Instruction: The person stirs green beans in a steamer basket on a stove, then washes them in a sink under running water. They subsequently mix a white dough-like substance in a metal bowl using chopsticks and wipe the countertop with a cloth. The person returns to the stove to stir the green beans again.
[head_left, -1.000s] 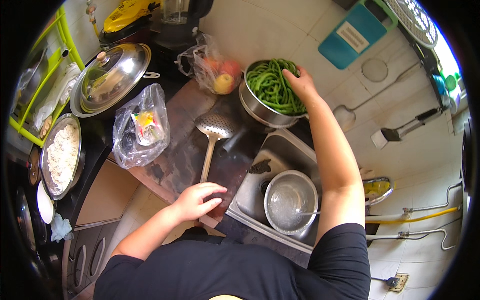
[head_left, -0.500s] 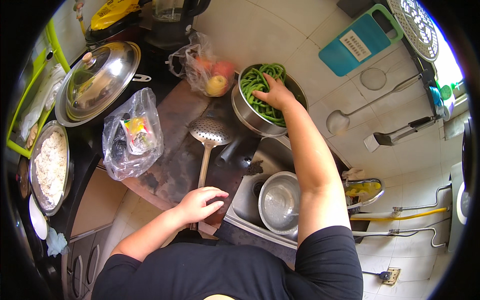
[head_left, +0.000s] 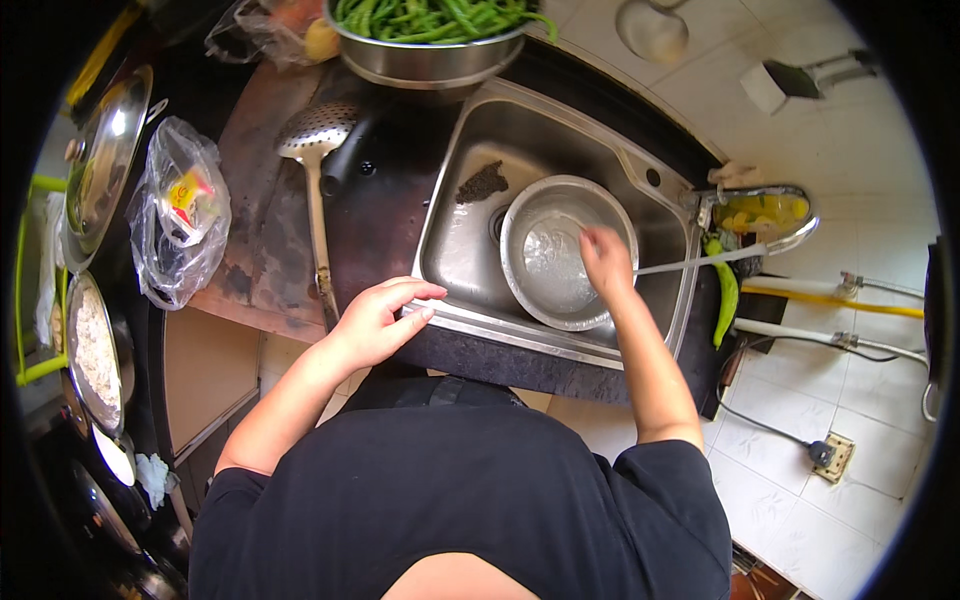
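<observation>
Bench (head_left: 385, 215): dark and stained, stretching across the left of the work area; best spared from drips.
Sink (head_left: 460, 262): set at the right of the bench, made of steel; good for catching splashes, so better to work well inside the rim.
Steel pot (head_left: 430, 68): standing beyond the sink's far left corner, heaped with green beans (head_left: 430, 20); best given a wide berth by the forearms.
Basin (head_left: 530, 292): resting inside the sink, holding water; probably liable to rock, so worth dipping gently and pressing on neither side.
Tap (head_left: 795, 238): arching in from the right, with a pale line (head_left: 700, 262) reaching the basin; cannot tell water from hose, so wise to avoid knocking.
Right hand (head_left: 607, 265): over the basin's right part, blurred; cannot tell how far open, nor whether touching water; nothing visibly held.
Left hand (head_left: 385, 320): near the sink's near left corner, thumb moderately parted from outstretched fingers, apparently empty; cannot tell whether touching the rim; handy for steadying.
</observation>
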